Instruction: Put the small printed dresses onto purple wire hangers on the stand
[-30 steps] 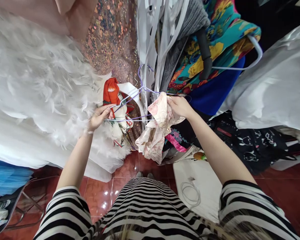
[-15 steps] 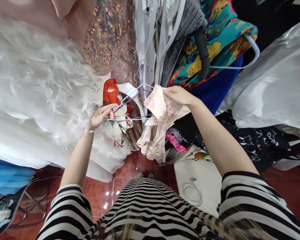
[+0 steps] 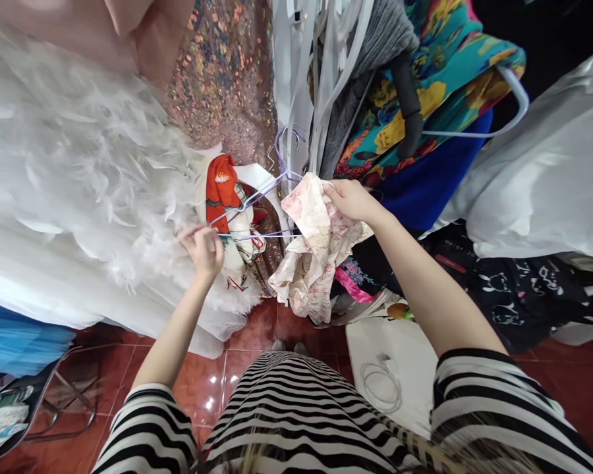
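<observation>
A cream and pink floral garment [image 3: 316, 224] hangs bunched over the right side of a pale blue wire hanger [image 3: 261, 194]. My right hand [image 3: 348, 197] pinches its upper edge, thumb and fingers closed on the cloth. At the bare left end of the hanger is my left hand [image 3: 202, 249], its fingers loosely bent and apart, with no cloth in them. A purple hanger [image 3: 279, 141] overlaps the pale one from behind. Just beyond it hangs a red, white and green garment [image 3: 222, 184] with a white hanger.
On the left hangs a white feathered dress [image 3: 128, 171], beside a sequined fabric [image 3: 222, 79]. A teal floral garment [image 3: 449, 72] and a blue cloth [image 3: 435, 178] fill the right. Below are a white board [image 3: 415, 368] with a coiled cable [image 3: 380, 388] and a folding chair [image 3: 69, 388].
My left hand has let go of the hanger's left end and turned, shifting slightly right and down. My right hand keeps its hold on the floral garment.
</observation>
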Motion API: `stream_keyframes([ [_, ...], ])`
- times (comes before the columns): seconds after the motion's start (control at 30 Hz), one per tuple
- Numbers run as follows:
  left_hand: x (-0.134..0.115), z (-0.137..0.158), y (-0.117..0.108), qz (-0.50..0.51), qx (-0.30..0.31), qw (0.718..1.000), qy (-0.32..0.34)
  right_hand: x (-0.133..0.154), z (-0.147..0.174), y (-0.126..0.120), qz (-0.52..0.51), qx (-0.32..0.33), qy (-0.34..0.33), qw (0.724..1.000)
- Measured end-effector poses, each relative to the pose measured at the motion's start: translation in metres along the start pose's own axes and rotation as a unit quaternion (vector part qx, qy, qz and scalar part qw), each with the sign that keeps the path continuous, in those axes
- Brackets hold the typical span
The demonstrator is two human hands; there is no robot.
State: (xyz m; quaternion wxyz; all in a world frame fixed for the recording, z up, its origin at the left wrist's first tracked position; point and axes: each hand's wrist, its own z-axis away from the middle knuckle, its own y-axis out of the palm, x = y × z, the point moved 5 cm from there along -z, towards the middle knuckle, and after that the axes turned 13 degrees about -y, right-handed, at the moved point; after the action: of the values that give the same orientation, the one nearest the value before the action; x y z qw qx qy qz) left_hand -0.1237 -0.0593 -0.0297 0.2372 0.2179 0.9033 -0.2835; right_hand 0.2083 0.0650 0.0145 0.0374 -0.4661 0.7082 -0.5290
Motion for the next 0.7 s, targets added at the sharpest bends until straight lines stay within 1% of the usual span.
stream_keyframes([
  [0.03,-0.006,0.012,0.006,-0.024,0.033,0.997,0.061,0.0,-0.001,0.001,-0.004,0.004,0.0,1.0],
  [0.07,-0.015,0.025,0.017,-0.043,0.097,0.986,0.129,0.0,-0.002,0.002,-0.009,0.008,0.0,1.0],
  [0.1,-0.025,0.041,0.031,-0.058,0.183,0.961,0.199,-0.001,-0.003,0.004,-0.014,0.013,-0.001,1.0],
  [0.13,-0.035,0.058,0.045,-0.07,0.268,0.924,0.262,-0.001,-0.003,0.004,-0.018,0.017,-0.001,1.0],
  [0.17,-0.043,0.074,0.059,-0.092,0.344,0.884,0.303,-0.001,-0.004,0.005,-0.021,0.02,-0.002,1.0],
  [0.2,-0.049,0.088,0.073,-0.115,0.41,0.842,0.331,-0.001,-0.004,0.005,-0.023,0.022,-0.002,0.999],
  [0.23,-0.054,0.101,0.085,-0.13,0.46,0.807,0.347,-0.002,-0.005,0.005,-0.023,0.023,-0.003,0.999],
  [0.27,-0.057,0.111,0.096,-0.138,0.499,0.778,0.356,-0.001,-0.005,0.005,-0.022,0.022,-0.003,1.0],
  [0.3,-0.058,0.118,0.106,-0.15,0.527,0.757,0.356,-0.001,-0.005,0.004,-0.021,0.02,-0.003,1.0],
  [0.33,-0.056,0.124,0.115,-0.167,0.548,0.744,0.345,-0.001,-0.004,0.004,-0.02,0.018,-0.003,1.0],
  [0.4,-0.043,0.128,0.129,-0.21,0.571,0.736,0.297,-0.001,-0.003,0.003,-0.02,0.013,0.001,1.0],
  [0.5,-0.017,0.126,0.137,-0.26,0.583,0.744,0.196,-0.003,-0.002,0.002,-0.023,0.009,0.008,1.0],
  [0.6,0.002,0.123,0.136,-0.287,0.575,0.76,0.098,-0.005,-0.003,0.006,-0.035,0.02,0.01,0.999],
  [0.7,0.003,0.118,0.137,-0.267,0.55,0.791,0.029,-0.005,-0.006,0.011,-0.059,0.031,0.006,0.998],
])
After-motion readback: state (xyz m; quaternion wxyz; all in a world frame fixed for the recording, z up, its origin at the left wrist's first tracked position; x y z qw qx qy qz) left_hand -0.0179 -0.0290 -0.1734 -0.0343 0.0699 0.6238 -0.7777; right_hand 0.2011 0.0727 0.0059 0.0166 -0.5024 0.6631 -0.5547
